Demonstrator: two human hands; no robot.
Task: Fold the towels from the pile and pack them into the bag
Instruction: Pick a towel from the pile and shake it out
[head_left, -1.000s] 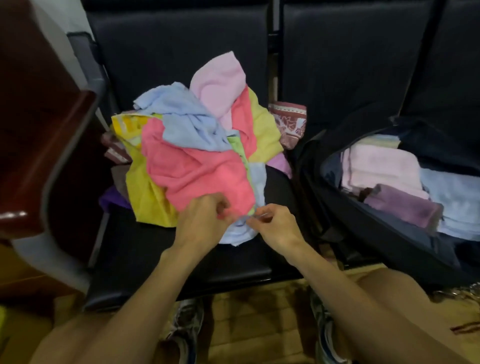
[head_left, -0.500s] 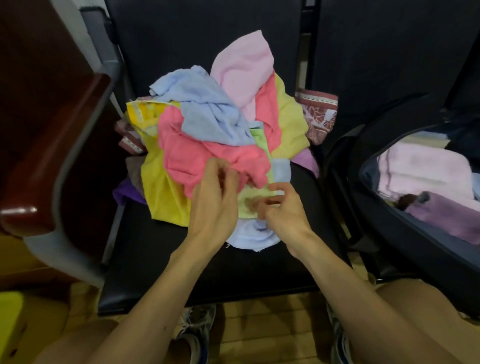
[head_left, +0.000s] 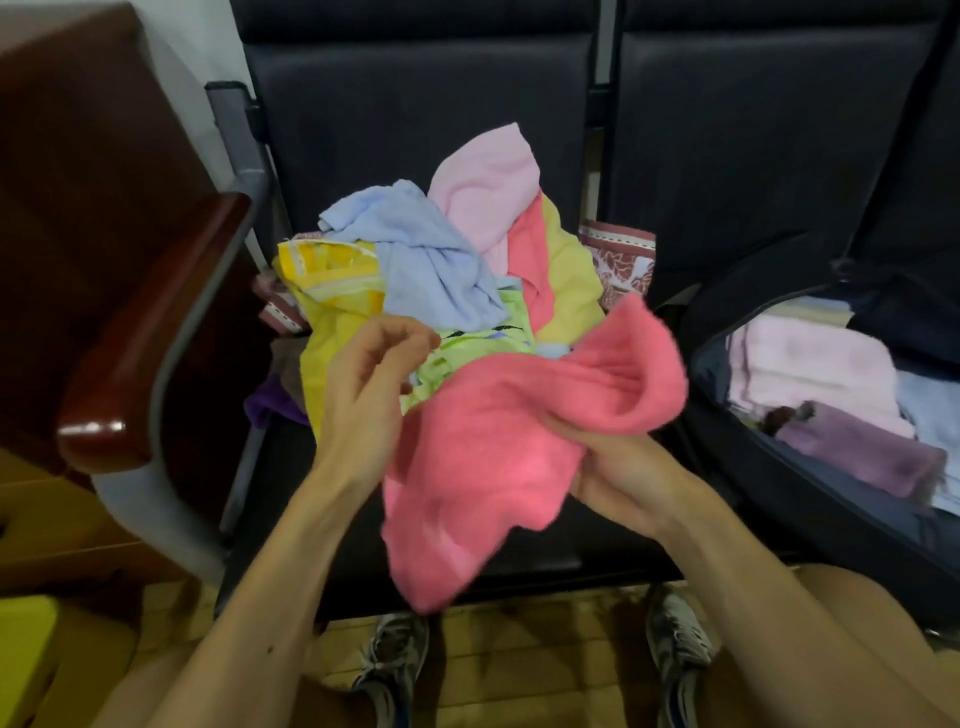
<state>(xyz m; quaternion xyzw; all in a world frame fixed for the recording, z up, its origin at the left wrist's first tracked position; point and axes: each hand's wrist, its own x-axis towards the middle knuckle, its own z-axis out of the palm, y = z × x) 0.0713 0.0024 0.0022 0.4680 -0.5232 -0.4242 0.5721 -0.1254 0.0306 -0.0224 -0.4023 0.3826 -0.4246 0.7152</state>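
My right hand grips the coral towel, fingers bunched into its right side. The cloth hangs blurred over the near edge of the black seat. My left hand sits curled at the towel's left edge; I cannot tell if it pinches anything. The pile lies just beyond, far side of the seat. The open bag stands right, holding a folded pale pink towel and a purple one. A wooden armrest crowds the left.
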